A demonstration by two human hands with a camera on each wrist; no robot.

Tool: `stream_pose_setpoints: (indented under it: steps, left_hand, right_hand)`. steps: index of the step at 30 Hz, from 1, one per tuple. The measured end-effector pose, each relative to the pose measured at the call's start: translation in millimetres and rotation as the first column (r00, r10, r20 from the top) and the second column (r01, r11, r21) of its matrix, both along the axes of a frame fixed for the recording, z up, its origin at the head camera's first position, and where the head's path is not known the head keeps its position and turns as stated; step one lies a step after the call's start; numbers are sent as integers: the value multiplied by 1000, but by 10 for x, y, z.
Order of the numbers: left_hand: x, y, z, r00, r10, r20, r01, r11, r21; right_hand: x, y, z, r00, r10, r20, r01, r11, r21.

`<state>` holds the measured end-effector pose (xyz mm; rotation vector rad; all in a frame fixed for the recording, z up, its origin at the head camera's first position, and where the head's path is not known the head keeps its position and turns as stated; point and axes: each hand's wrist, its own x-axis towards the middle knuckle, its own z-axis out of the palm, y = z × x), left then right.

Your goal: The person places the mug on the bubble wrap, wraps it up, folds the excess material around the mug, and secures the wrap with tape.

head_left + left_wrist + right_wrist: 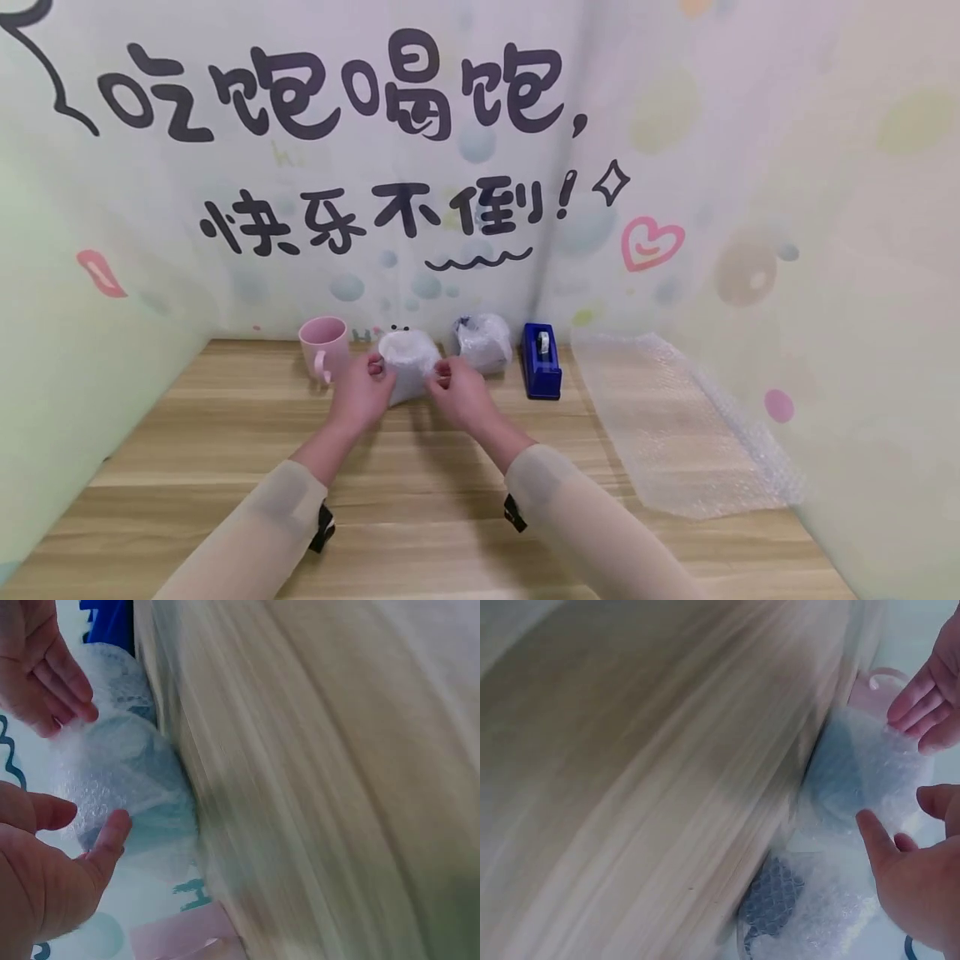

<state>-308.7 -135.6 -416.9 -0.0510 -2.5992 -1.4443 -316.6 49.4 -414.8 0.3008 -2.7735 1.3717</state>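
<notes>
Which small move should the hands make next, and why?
Probably the left hand and right hand should ease away from the bubble-wrapped bundle between them: it seems to rest on the table, while the pink mug beside it stands unwrapped and a bubble wrap sheet lies spread out.

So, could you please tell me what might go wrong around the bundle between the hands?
The left hand is close to the mug and could knock it. The right hand might nudge the other bundle beyond it. An uneven push from the two might tip the bundle between them.
</notes>
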Motion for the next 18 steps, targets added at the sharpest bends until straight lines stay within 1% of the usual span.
stream_pose_setpoints:
  steps: [3,6,10,14,16,18]
  left_hand:
    - [-107,28,-23,998,-54,15,54,999,3]
    - [-194,65,-42,990,-131,55,128,990,66]
    - [-289,105,-45,975,-206,82,194,972,132]
    - [-352,105,-80,970,-225,89,212,967,140]
    - [-348,96,-88,972,-219,85,209,971,113]
    - [-317,82,-91,975,-205,82,199,977,73]
  right_hand:
    - [-73,-21,8,997,51,50,-52,998,22]
    - [-154,-22,24,992,93,83,-97,994,50]
    - [-251,-11,34,988,109,109,-113,993,37]
    - [-301,13,16,986,110,128,-113,993,15]
    - [-280,46,29,984,121,130,-122,993,2]
    - [-224,112,71,984,129,121,-132,991,16]
